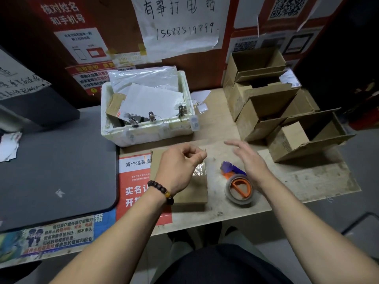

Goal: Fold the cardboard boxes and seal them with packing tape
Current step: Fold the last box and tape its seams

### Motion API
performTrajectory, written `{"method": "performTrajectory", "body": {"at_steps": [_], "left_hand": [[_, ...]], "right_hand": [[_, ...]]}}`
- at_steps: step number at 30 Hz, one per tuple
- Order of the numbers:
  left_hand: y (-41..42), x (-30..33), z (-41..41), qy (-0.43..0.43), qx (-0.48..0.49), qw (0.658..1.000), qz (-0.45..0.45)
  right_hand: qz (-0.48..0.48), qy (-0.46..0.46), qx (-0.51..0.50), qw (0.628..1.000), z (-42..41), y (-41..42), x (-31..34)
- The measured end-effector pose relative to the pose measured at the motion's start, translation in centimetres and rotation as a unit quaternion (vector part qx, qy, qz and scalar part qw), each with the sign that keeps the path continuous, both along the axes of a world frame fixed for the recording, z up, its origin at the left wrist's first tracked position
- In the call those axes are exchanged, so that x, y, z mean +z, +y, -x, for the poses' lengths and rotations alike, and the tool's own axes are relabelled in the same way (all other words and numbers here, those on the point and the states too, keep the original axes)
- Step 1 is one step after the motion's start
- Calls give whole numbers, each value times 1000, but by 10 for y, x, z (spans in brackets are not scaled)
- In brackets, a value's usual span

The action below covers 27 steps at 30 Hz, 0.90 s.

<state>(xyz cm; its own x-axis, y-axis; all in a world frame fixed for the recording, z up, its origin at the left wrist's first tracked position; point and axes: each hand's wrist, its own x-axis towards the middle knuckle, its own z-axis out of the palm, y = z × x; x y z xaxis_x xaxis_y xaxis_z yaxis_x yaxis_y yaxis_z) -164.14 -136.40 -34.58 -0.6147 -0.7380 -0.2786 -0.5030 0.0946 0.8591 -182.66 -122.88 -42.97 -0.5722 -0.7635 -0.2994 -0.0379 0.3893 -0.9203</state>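
A small closed cardboard box (196, 187) lies on the wooden table (297, 181), with a shiny strip of clear tape across its top. My left hand (180, 162) hovers over the box, fingers curled, thumb and forefinger pinched near the tape's far end; whether it holds the tape I cannot tell. My right hand (248, 156) floats above the table with straight, spread fingers, holding nothing. Just below it lies a tape dispenser (239, 186) with an orange core, a purple-blue handle and a roll of clear tape.
Several folded open cardboard boxes (272, 107) are stacked at the right back. A white foam bin (147, 130) with papers and clips stands behind the small box. A grey mat (55, 162) covers the left, and a red notice (133, 181) lies under the box.
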Motion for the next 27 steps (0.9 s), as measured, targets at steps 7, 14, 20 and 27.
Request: {"method": "performTrajectory", "body": {"at_steps": [7,14,20,27], "left_hand": [[-8,-27,-10,-14,44,999,2],[19,-85,-14,-89,134,987,-12],[40,-109,-15,-186,91,971,115],[38,-124,-13,-254,37,944,208]], "right_hand": [[28,-189,138,972,-31,-34,35],[-75,-257,-45,962,-44,-12,-9],[-100,-275,-147,945,-63,0,-45],[-103,-200,-181,957,-82,-3,-67]]}}
